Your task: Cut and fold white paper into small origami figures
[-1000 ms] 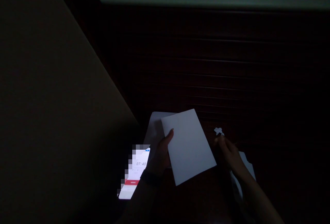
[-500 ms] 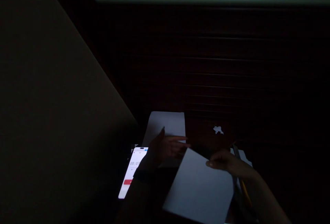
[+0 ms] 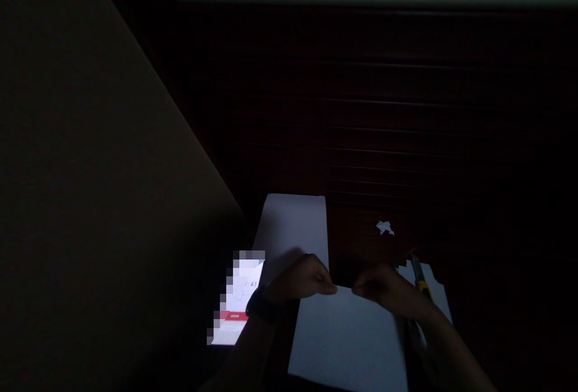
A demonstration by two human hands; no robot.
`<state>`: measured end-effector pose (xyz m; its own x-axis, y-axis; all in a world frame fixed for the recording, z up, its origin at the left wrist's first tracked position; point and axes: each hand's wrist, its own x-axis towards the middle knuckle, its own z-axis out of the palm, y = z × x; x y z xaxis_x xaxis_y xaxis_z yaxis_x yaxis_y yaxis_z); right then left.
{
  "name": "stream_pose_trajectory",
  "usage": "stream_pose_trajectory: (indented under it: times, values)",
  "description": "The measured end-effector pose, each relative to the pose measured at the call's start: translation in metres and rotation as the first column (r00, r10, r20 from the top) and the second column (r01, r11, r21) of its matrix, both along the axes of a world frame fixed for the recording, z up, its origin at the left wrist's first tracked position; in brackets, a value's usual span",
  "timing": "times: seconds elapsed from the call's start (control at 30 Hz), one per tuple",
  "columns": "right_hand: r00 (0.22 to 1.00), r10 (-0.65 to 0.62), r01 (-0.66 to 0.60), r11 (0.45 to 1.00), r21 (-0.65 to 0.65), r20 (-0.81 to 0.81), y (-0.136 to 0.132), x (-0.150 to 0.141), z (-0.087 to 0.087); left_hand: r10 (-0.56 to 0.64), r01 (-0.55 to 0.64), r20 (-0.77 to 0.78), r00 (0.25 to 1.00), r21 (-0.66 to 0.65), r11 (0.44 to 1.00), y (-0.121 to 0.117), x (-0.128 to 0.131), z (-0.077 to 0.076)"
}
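Observation:
A white sheet of paper (image 3: pixel 350 338) hangs toward me from both hands at its far edge. My left hand (image 3: pixel 304 277), with a dark band at the wrist, pinches that edge near its left corner. A short way to the right, my right hand (image 3: pixel 388 286) pinches the same edge. Beyond my left hand lies a white paper stack or sheet (image 3: pixel 295 223), partly covered by the hand. Beside my right forearm a utility knife (image 3: pixel 421 277) with a yellow and dark handle rests on cut white paper (image 3: pixel 438 289).
Small white paper scraps (image 3: pixel 385 227) lie on the dark table (image 3: pixel 352 229). A lit phone (image 3: pixel 237 301) showing a timer is at the left, partly behind my left wrist. A pale wall or panel (image 3: pixel 112 169) rises on the left. The room is dim.
The sheet went from my left hand to my right and came nearer to me. My left hand let go, opened, then pinched its far edge. My right hand moved from the scraps to the sheet.

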<state>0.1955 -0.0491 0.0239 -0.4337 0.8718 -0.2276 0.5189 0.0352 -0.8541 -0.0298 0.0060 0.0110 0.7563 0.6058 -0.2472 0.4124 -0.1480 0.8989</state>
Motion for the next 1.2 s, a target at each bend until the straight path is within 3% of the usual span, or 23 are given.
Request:
stream_pose_trajectory:
  times: [0.63, 0.8, 0.93, 1.03, 1.17, 1.2]
  values:
    - [0.997, 0.073, -0.073, 0.997, 0.011, 0.023, -0.001, -0.005, 0.009, -0.042, 0.041, 0.063, 0.997, 0.022, 0.999, -0.006, 0.011, -0.003]
    - [0.997, 0.071, -0.070, 0.997, -0.025, 0.036, -0.003, 0.012, 0.013, -0.020, 0.020, 0.063, 0.998, -0.003, 1.000, -0.002, 0.003, 0.003]
    - [0.998, 0.049, -0.046, 0.997, -0.068, 0.041, -0.004, 0.044, 0.016, 0.016, -0.014, 0.055, 0.998, -0.028, 1.000, 0.004, -0.009, 0.006]
    - [0.999, 0.007, -0.004, 0.995, -0.097, 0.032, -0.004, 0.070, 0.019, 0.040, -0.038, 0.064, 0.997, -0.033, 0.999, 0.007, -0.015, 0.007]
    - [0.956, -0.289, 0.291, 0.956, 0.033, -0.055, 0.000, 0.072, 0.020, 0.070, -0.069, 0.089, 0.994, -0.022, 0.997, 0.009, -0.019, 0.007]
    - [0.946, -0.312, 0.317, 0.947, 0.059, -0.089, 0.001, 0.065, 0.019, 0.079, -0.078, 0.090, 0.993, -0.016, 0.997, 0.010, -0.019, 0.008]
